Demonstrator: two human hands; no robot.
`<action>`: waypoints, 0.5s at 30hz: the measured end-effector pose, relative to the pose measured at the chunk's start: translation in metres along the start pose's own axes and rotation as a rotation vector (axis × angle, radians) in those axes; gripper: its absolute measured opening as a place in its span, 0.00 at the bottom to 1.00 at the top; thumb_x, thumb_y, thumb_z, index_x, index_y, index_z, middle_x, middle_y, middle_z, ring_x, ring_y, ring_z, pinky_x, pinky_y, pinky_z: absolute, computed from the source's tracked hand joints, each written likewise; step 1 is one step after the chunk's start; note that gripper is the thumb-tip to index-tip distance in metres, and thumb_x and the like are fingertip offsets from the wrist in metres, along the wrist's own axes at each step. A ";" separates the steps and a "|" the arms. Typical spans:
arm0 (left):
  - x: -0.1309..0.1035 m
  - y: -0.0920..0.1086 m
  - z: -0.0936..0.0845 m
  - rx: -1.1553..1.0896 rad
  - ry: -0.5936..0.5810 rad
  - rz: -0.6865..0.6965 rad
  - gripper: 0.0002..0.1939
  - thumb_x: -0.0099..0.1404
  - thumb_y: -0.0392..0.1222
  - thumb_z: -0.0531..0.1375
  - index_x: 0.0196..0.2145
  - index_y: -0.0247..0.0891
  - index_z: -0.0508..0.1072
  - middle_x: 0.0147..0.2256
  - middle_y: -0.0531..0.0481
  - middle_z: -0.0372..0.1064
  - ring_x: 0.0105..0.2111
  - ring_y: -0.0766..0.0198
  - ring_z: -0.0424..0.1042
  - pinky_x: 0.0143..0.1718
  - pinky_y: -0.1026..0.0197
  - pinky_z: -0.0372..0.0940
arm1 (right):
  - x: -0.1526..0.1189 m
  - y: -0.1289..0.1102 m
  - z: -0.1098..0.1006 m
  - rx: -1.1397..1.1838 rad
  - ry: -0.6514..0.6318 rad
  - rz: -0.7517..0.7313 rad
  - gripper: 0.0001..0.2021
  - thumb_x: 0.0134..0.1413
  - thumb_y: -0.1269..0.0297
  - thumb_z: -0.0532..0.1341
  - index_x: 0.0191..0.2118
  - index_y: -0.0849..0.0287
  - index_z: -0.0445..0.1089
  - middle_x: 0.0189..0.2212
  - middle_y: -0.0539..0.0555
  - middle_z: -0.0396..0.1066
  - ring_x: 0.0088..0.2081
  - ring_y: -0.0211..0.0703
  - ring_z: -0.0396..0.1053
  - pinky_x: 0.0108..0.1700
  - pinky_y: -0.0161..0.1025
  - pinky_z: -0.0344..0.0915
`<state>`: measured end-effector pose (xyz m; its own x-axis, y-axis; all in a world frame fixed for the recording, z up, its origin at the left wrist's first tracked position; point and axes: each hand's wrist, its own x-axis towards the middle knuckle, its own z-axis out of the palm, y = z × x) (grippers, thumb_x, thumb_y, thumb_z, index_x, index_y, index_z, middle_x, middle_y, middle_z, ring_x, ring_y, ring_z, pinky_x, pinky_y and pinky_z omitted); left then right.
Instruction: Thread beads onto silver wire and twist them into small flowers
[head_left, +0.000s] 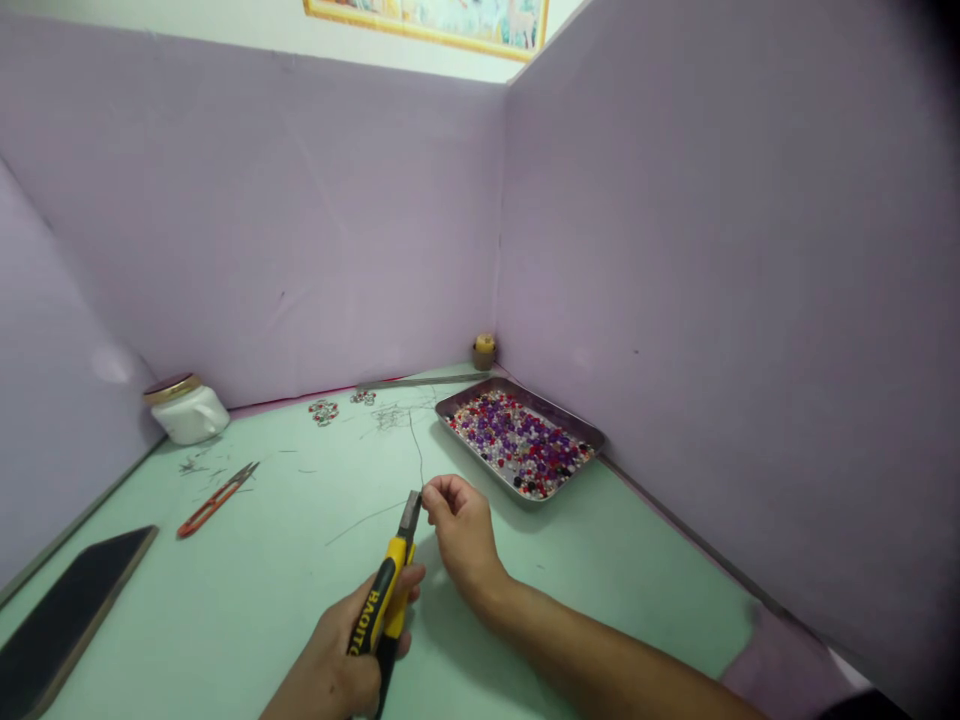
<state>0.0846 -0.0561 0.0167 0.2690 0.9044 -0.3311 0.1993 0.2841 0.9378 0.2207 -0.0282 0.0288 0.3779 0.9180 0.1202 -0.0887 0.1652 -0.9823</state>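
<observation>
My left hand [341, 640] is closed round the yellow and black handles of a pair of pliers [390, 580], which point away from me. The jaws meet a thin wire [418, 455] close to my right fingertips. One length of this wire runs up and away over the table, and another stretches off to the left. My right hand [461, 520] pinches the wire between thumb and forefinger, right beside the plier tips. Whatever small part sits between the jaws is too tiny to make out.
A metal tray [487, 462] of mixed beads stands right of centre. Orange-handled thread snips [217, 502], a white jar [191, 415] and a dark flat board [75, 615] lie leftward. Beaded wire pieces [324, 411], loose wires [394, 415] and a small yellow-topped item [484, 350] are farther back. Purple panels [300, 220] enclose the table.
</observation>
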 end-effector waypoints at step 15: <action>-0.010 0.002 0.003 0.169 -0.029 0.099 0.29 0.35 0.26 0.50 0.40 0.39 0.66 0.36 0.49 0.68 0.36 0.56 0.66 0.37 0.58 0.61 | -0.004 -0.003 0.004 0.058 0.064 0.036 0.06 0.43 0.65 0.54 0.21 0.60 0.60 0.17 0.46 0.57 0.21 0.34 0.54 0.24 0.32 0.54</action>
<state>0.0855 -0.0659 0.0214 0.3217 0.9151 -0.2430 0.3250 0.1343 0.9361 0.2155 -0.0310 0.0323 0.4316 0.8991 0.0736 -0.1558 0.1546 -0.9756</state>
